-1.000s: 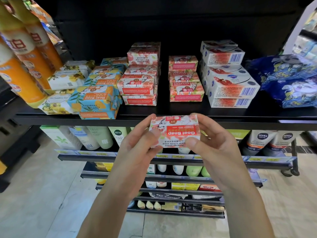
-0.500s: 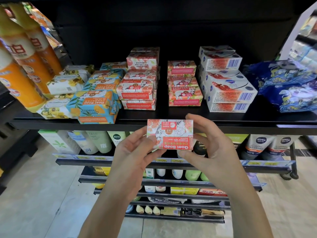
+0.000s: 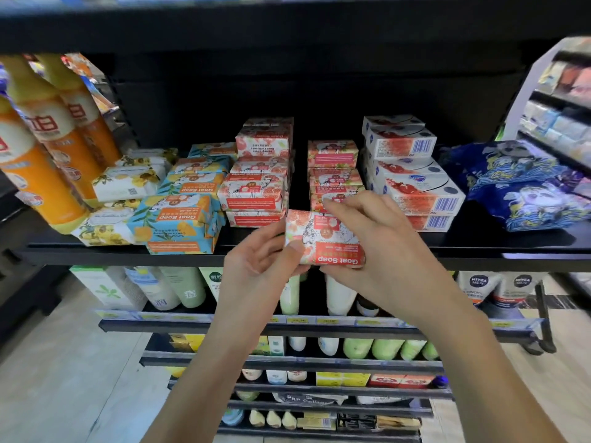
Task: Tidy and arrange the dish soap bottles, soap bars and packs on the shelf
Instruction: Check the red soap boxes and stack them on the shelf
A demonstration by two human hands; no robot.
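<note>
A red and white Goat Soap bar [image 3: 323,238] is held at the front edge of the black shelf [image 3: 128,254], its label upside down. My left hand [image 3: 259,263] grips its left end with the thumb on the face. My right hand [image 3: 377,247] grips its right end, fingers curled over the top. Behind it stand a short stack of matching red soap bars [image 3: 332,164] and a taller red stack [image 3: 256,183]. Blue and yellow soap bars [image 3: 182,219] and white floral bars [image 3: 128,183] lie to the left. Orange dish soap bottles [image 3: 41,155] stand at the far left.
White and red boxed soaps [image 3: 412,174] are stacked right of the hands, with blue packs [image 3: 518,187] beyond them. Lower shelves [image 3: 224,327] hold tubes and bottles. A second shelving unit [image 3: 563,103] stands at the far right.
Both hands turned the soap bar over and lifted it from below the shelf edge up to the shelf front, in front of the short red stack.
</note>
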